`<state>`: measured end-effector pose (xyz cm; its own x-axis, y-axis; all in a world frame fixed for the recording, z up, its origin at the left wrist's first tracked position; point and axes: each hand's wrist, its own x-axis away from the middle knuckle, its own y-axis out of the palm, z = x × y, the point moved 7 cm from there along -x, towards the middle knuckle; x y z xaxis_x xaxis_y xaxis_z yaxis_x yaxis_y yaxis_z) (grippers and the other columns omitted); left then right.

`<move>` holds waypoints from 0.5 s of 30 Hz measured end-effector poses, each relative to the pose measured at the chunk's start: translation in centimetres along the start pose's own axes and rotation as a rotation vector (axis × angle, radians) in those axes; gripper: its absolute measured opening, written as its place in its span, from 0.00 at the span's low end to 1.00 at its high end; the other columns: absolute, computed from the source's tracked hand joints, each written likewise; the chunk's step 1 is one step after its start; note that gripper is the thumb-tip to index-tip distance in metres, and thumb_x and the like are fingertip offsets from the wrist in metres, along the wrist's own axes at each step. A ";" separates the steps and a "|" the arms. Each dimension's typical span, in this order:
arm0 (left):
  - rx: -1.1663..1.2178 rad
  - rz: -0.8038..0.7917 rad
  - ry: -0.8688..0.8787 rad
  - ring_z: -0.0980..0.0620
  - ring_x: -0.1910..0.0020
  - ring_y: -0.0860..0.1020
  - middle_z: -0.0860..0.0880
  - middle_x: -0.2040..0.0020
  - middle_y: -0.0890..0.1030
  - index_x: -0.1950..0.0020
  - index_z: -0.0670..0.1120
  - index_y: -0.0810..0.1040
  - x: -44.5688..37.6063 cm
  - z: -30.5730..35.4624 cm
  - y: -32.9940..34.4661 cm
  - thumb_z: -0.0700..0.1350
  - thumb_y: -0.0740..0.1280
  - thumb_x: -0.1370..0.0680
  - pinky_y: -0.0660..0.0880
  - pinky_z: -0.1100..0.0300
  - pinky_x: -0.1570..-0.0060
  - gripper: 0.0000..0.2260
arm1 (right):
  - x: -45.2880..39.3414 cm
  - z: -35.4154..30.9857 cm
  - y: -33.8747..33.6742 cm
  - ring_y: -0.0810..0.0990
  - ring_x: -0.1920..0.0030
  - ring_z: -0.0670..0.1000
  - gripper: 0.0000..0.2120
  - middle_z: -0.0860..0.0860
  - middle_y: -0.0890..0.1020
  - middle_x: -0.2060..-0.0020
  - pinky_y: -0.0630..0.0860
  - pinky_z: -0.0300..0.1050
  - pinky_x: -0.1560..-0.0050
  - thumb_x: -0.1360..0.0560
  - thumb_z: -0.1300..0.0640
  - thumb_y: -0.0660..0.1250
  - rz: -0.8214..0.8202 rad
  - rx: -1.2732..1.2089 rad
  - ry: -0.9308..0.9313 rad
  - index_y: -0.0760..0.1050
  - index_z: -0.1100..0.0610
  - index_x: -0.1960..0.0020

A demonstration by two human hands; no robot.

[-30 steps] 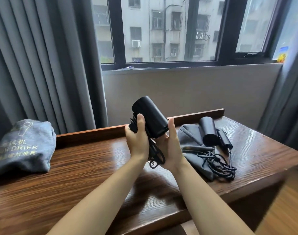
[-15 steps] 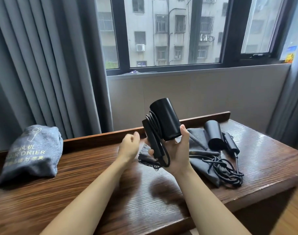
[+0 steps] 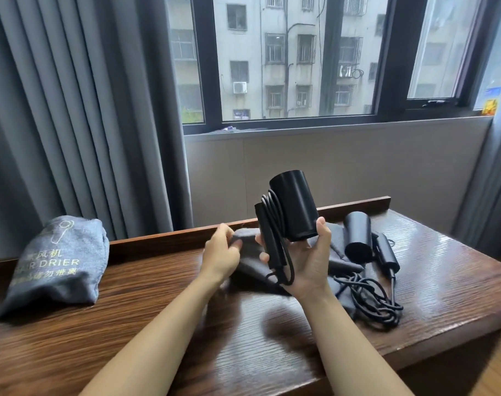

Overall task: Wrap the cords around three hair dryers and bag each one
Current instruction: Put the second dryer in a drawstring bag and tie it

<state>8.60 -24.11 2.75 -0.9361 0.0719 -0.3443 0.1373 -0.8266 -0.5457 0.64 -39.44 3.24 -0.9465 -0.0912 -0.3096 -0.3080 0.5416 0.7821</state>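
head view: right hand (image 3: 303,264) grips smooth cylindrical dryer (image 3: 295,212); left hand (image 3: 220,252) pinches soft grey pouch (image 3: 247,238).

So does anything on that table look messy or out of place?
Only the second hair dryer on the right: its cord sprawls in a loose tangle over a grey bag, not yet wrapped. The dryer in the right hand looks neatly wound.

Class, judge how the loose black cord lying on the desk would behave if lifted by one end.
The loose cord lies in tangled loops, so it is probably floppy and would trail. It may snag, and tug the hair dryer beside it.
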 end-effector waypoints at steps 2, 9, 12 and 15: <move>0.039 0.072 0.041 0.47 0.55 0.77 0.50 0.59 0.79 0.52 0.45 0.73 -0.5 1.1 -4.1 0.39 0.67 0.19 0.72 0.55 0.59 0.04 | 0.0 -0.6 0.1 0.78 0.44 0.63 0.44 0.63 0.74 0.37 0.78 0.51 0.60 0.22 0.29 0.57 0.003 0.045 -0.022 0.66 0.64 0.23; -0.276 0.041 0.218 0.47 0.55 0.76 0.52 0.57 0.79 0.51 0.53 0.72 -4.8 7.1 -20.1 0.41 0.66 0.18 0.70 0.52 0.55 0.08 | -1.1 -0.9 2.4 0.79 0.47 0.63 0.43 0.64 0.77 0.41 0.78 0.51 0.59 0.21 0.29 0.53 -0.042 0.138 0.001 0.66 0.64 0.23; -0.320 0.049 0.403 0.54 0.58 0.75 0.53 0.57 0.79 0.49 0.52 0.71 -4.1 12.1 -23.4 0.39 0.66 0.18 0.69 0.56 0.56 0.09 | -1.6 -0.7 3.6 0.77 0.47 0.65 0.37 0.67 0.77 0.42 0.77 0.53 0.60 0.21 0.32 0.56 0.009 0.283 -0.053 0.73 0.59 0.26; -0.554 -0.206 0.582 0.53 0.56 0.77 0.53 0.56 0.79 0.52 0.56 0.68 -0.8 13.8 -22.0 0.36 0.68 0.20 0.74 0.49 0.51 0.16 | -1.6 -1.0 4.5 0.79 0.56 0.63 0.32 0.73 0.78 0.47 0.76 0.50 0.66 0.27 0.35 0.67 0.121 0.526 -0.141 0.76 0.56 0.32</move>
<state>1.81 -13.73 25.56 -0.6639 0.5945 -0.4537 0.2635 -0.3818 -0.8859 0.64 -37.64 7.79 -0.9388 0.0908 -0.3324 -0.0741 0.8889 0.4520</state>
